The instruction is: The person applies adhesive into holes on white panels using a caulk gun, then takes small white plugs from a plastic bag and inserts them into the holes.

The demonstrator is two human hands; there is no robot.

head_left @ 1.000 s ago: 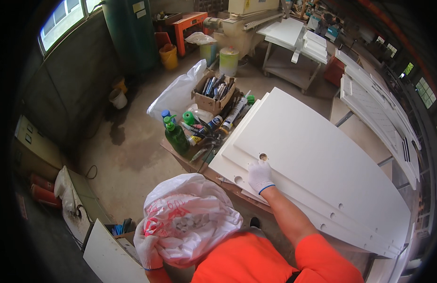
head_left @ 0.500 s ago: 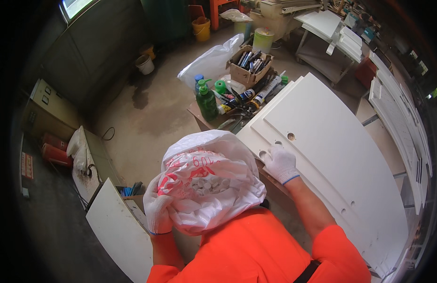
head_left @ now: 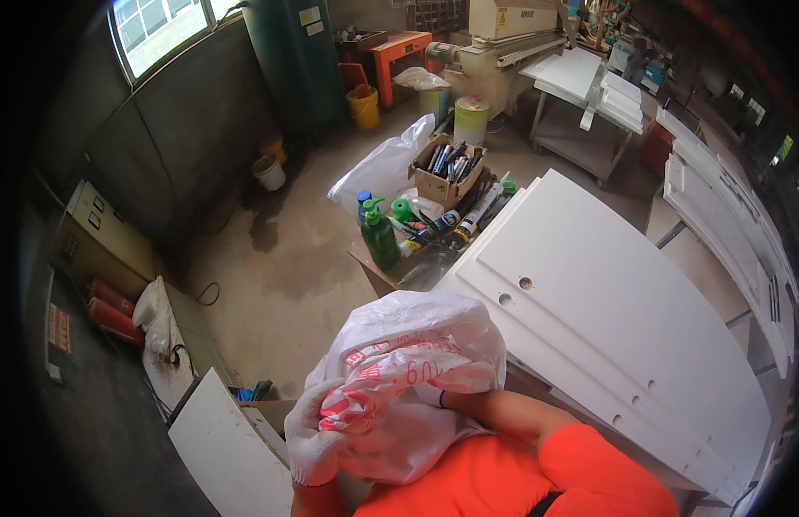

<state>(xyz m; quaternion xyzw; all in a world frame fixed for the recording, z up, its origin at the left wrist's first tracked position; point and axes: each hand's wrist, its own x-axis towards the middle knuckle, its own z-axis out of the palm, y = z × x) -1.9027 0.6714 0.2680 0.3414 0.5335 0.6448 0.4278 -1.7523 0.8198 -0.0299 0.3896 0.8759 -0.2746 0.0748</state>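
A bulging white plastic bag (head_left: 408,362) with red print is held up against my chest. My left hand (head_left: 316,433), in a white knit glove, grips its lower left side. My right hand (head_left: 427,395), also gloved, is pressed into the bag's right side and is mostly hidden by its folds; the bare forearm and orange sleeve show behind it. A stack of white panels (head_left: 624,319) with small drilled holes lies to the right, apart from both hands.
Beyond the bag a low bench holds a green pump bottle (head_left: 380,239), sealant tubes and a cardboard box (head_left: 447,170) of tubes. A clear plastic sack (head_left: 380,168) sits behind it. A white board (head_left: 225,448) leans at lower left. Buckets, a machine and more panels fill the back.
My right hand has left the white panel and come to the bag. The bag now sits higher, with both hands on it.
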